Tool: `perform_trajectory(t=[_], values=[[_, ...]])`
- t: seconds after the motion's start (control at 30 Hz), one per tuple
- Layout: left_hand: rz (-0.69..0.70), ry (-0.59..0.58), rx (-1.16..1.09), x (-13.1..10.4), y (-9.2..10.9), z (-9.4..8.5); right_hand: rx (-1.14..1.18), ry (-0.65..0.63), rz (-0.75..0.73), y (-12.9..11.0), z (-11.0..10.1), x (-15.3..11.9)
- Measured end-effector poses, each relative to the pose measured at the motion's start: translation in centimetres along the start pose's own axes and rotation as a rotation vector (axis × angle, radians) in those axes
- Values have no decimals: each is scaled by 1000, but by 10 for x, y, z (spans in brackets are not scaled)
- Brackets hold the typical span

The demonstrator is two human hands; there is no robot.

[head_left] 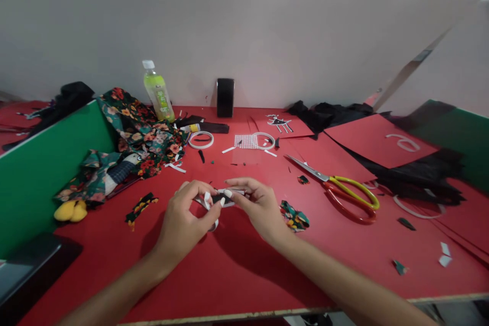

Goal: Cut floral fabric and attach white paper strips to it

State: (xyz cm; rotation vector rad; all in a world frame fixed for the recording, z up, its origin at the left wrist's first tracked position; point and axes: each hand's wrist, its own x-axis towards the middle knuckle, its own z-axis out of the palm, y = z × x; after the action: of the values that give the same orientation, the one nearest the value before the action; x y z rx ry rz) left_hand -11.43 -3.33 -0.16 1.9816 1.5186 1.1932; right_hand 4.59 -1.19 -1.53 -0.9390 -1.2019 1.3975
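Two hands at the near middle of a red table, and much craft clutter spread across it. Behind everything, a pale partition wall along the far edge; on the left, a green divider fencing off the workspace. Far right, red card sheets overlapping black fabric, pushed aside yet within reach. Far left, a heap of floral cloth trailing toward the near left, with something yellow at its near end. Against the far wall, a green drink bottle and an upright black phone, propped facing the seat, perhaps for viewing. Right of centre, yellow-handled scissors, lying with blades shut, pointing far-left, handles toward the right hand for easy pickup. Beyond the hands, a tape ring, a small dotted sheet and a second ring touching it. Just right of the hands, a floral scrap; on the left, a narrow floral strip. Between the fingertips, a small black piece with white strips, raised just off the table close to the body, likely for fine work. Left hand pinching its left end between thumb and forefinger; right hand gripping the right end, fingers curled, both steadying it from opposite sides. Exact nature of the white strips hard to tell.
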Motion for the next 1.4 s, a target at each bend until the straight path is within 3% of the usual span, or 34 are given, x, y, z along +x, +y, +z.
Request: perform_trajectory(t=[0.2,0.4,0.63,0.87,1.03,1.17,1.4], values=[[172,100,148,0,2,0,-19,7,10,2,1,-1],[557,258,386,-3,-1,-2,27,-7,30,6,3,-2],[758,239,559,-10,-9,-9,-1,-80,47,4,3,-5],[679,329,531,-3,-3,-8,-123,-97,-101,4,0,-3],[552,298,294,-2,-2,-4,-447,-15,-429,0,-2,-8],[447,243,190,-3,-5,-1,-699,-30,-702,-2,-5,-10],[460,248,156,-2,-1,-2,-808,-15,-857,3,-10,-4]])
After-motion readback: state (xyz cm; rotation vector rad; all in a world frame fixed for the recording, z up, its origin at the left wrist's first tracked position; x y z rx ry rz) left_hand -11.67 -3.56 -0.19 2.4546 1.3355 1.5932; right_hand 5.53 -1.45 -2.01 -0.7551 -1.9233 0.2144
